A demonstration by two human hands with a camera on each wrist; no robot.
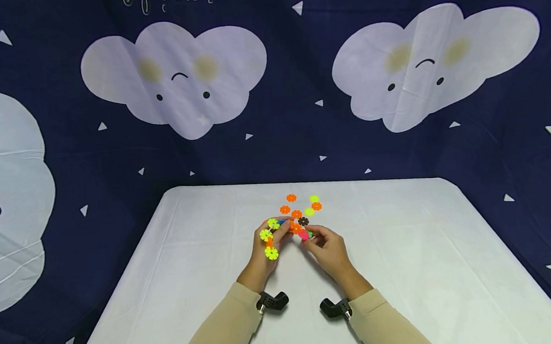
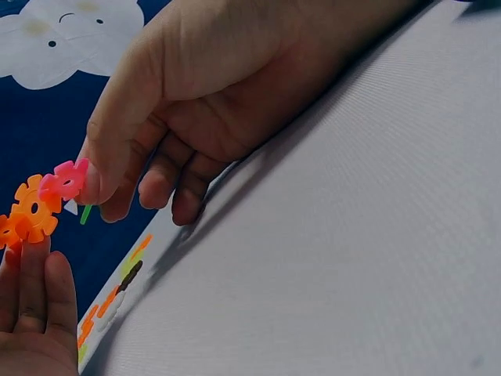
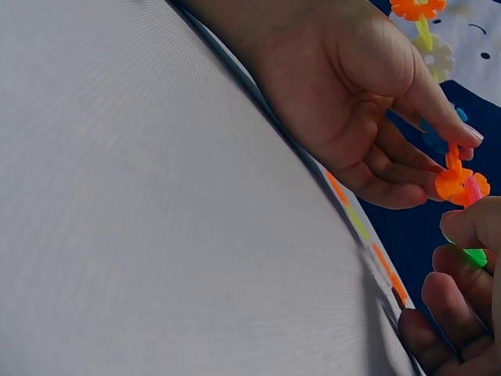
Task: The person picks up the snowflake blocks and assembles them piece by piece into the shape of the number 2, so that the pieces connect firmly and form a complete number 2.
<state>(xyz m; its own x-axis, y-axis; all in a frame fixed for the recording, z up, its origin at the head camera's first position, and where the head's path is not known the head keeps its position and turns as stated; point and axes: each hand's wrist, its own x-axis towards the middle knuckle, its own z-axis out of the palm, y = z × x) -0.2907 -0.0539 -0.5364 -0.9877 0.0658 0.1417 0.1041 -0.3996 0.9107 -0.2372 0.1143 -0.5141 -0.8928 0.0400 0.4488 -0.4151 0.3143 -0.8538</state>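
Several flower-shaped discs make one linked chain [image 1: 271,253], and in the head view I see it between the person's two hands, above the white table [image 1: 385,250]. The left hand [image 1: 259,252] grips the chain with thumb and fingers, near a blue disc [image 1: 282,221]. The right hand [image 1: 330,250] pinches at the other end, where a pink disc [image 1: 303,235] and a green disc [image 1: 310,234] come together. Beyond them lie loose orange discs [image 1: 291,198], yellow discs [image 1: 314,198] and a black disc [image 1: 303,221]. The danger, I judge, is in the joints: a crooked push could bend the chain and make a shallow slot slip.

In the left wrist view, the right thumb is against the pink disc and the green one shows as a thin edge. Whether these two are already joined, I cannot say from this angle.

In the right wrist view, the left thumb and fingertips close on an orange part of the chain. The discs look like smooth, thin plastic, with rounded teeth; the table cover shows fine lines.
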